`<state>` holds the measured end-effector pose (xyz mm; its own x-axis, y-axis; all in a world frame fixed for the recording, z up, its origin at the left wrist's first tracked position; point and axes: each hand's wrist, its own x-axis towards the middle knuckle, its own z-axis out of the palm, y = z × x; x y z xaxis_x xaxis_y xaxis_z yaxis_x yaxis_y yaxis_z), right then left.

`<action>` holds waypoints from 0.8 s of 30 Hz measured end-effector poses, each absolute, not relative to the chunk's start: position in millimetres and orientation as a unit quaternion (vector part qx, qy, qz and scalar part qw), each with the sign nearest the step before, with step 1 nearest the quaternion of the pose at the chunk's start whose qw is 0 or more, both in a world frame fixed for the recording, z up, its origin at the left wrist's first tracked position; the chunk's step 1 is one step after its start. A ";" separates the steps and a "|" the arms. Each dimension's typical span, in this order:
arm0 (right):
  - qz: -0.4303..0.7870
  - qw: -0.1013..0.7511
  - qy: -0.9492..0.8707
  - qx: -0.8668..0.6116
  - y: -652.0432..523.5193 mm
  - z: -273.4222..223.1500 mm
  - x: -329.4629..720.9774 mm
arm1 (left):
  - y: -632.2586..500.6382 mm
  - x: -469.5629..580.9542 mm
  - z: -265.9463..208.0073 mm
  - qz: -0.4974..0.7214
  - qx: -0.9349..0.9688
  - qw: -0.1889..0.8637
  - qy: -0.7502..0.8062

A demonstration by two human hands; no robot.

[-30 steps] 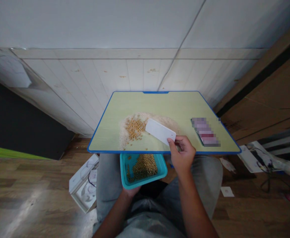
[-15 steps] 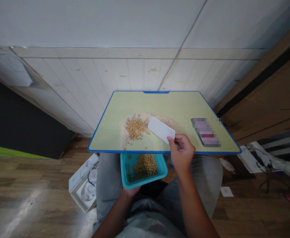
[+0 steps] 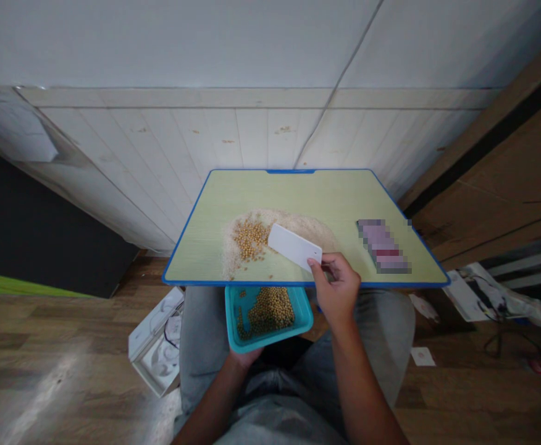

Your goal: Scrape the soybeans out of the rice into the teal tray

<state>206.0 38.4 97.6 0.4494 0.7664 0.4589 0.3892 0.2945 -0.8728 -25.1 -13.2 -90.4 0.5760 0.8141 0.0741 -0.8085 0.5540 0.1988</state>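
Observation:
My right hand pinches the near right end of a flat white plastic scraper, which has a small hole in that corner. The scraper's far end reaches the edge of a loose pile of soybeans on the table. Pale grains like rice spread around and behind the beans. Below the table's front edge, my left hand holds a turquoise plastic basket from underneath; its fingers are mostly hidden. More soybeans lie inside the basket, heaped toward its right side.
The small table has a pale green top and blue rim. A pixelated flat object lies on its right side. An open white box stands on the floor at left. Cables and a white card lie at right.
My right hand has moved the scraper slightly left, closer to the soybean pile. The basket and my left hand stay in place.

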 end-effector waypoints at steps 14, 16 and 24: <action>0.157 0.629 -0.509 -0.566 37.5 99.5 206.1 | -12.5 -24.0 -93.8 0.468 0.113 0.876 0.015; 0.153 0.630 -0.509 -0.565 37.5 98.7 206.4 | -12.1 -23.0 -91.2 0.469 0.115 0.876 0.013; 0.159 0.643 -0.505 -0.553 36.5 97.9 206.5 | -12.1 -19.0 -79.1 0.470 0.122 0.874 -0.003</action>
<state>206.5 36.5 97.9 0.4387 0.7633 0.4741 0.3539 0.3382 -0.8720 -19.0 -12.1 -79.1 0.5581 0.8210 0.1204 -0.8226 0.5282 0.2108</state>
